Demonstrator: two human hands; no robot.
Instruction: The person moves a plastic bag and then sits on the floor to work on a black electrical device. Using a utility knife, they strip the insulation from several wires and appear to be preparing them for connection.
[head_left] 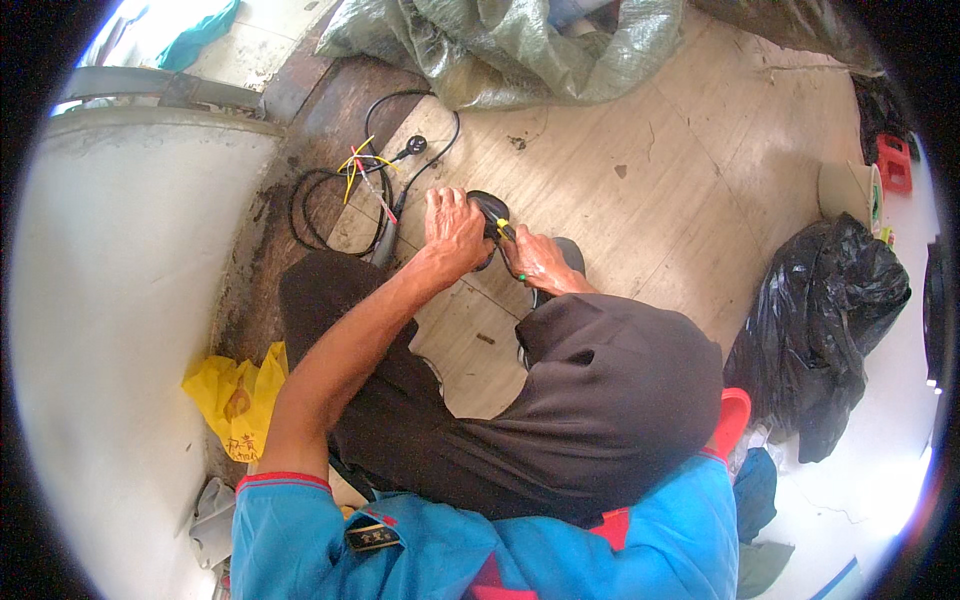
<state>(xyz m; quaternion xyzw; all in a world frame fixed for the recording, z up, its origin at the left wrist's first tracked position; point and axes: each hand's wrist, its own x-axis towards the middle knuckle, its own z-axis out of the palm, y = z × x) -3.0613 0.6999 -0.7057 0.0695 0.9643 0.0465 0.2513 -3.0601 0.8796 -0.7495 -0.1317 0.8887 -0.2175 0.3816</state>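
My left hand (452, 225) is closed round a black rounded object (486, 210), perhaps a shoe, between my knees. My right hand (540, 260) grips a small yellow-and-black tool (504, 226) against that object; a small green spot shows by its fingers. Behind the right hand is a dark shoe (567, 252). Left of my left hand lie a looped black cable with a plug (416, 145), thin red and yellow wires (360, 163) and a grey cylindrical piece (382, 245).
A crumpled woven sack (510, 50) lies ahead on the tiled floor (640, 200). At left are a white curved surface (120, 300) and yellow bag (235, 395). At right are a black bag (815, 320), cream round container (835, 190) and red plastic item (893, 160).
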